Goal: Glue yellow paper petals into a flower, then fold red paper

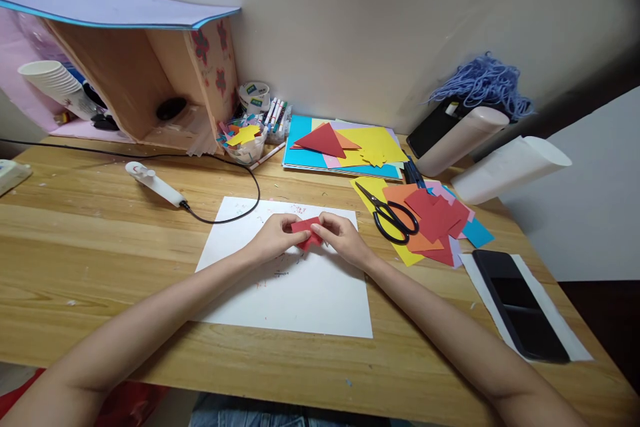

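Note:
A small folded piece of red paper point(307, 232) is pinched between both hands over a white sheet point(290, 287) on the wooden table. My left hand point(275, 237) grips its left side with closed fingers. My right hand point(341, 237) grips its right side, fingers closed too. Black-handled scissors point(391, 215) lie just right of the white sheet on yellow paper.
Red, orange, yellow and blue paper scraps point(440, 220) lie to the right. A stack of coloured sheets point(345, 147) sits behind. A dark phone point(520, 303) rests at the right edge. A white glue gun point(155, 183) with a black cord lies left. A wooden box point(135, 80), cup of scraps point(245, 140) and markers stand at the back.

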A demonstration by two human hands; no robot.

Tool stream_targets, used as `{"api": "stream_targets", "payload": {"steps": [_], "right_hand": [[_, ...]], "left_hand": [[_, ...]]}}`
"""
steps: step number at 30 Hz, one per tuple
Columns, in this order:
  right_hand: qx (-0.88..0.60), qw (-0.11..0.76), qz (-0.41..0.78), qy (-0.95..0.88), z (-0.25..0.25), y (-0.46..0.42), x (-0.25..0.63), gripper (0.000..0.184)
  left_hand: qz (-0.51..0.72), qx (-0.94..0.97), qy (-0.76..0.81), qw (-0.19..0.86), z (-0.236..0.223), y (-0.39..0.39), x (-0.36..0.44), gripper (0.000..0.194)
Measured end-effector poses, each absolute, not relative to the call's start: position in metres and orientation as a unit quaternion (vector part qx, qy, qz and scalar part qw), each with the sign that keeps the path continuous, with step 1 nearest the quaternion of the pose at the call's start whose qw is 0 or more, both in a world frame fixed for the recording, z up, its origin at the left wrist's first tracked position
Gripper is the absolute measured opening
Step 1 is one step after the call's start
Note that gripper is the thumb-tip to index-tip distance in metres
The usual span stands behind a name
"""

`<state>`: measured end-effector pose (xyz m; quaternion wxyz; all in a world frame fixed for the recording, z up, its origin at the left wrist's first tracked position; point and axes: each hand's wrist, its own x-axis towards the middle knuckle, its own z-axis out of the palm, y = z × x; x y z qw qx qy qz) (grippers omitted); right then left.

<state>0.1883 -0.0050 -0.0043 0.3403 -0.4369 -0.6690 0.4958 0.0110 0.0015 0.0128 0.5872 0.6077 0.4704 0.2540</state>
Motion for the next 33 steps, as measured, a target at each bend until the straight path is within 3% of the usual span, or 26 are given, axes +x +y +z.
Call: {"api": "stream_targets", "payload": {"steps": [9, 18, 25, 33], "right_hand": [[-0.431, 0.349, 0.497, -0.667, -0.0045, -0.0061, 0.1868, 0.030], [-0.454, 0.320, 0.469, -0.687, -0.0056, -0.0052, 0.1889, 0.036], [-0.462, 0.329, 0.458, -0.684, -0.0023, -0.0052, 0.1878, 0.037], [-0.419, 0.252, 0.550, -0.678, 0.0027, -0.0004, 0.1940, 0.026]], "left_hand": [[0.297, 0.607, 0.477, 0.562, 0.0106, 0.0000, 0.0122, 0.030], [0.261, 0.569, 0.459, 0.631, 0.0074, 0.0060, 0.0077, 0.033], [0.262, 0.567, 0.464, 0.628, 0.0116, 0.0058, 0.0076, 0.030], [0.270, 0.570, 0.451, 0.632, 0.0140, 0.0066, 0.0059, 0.026]]}}
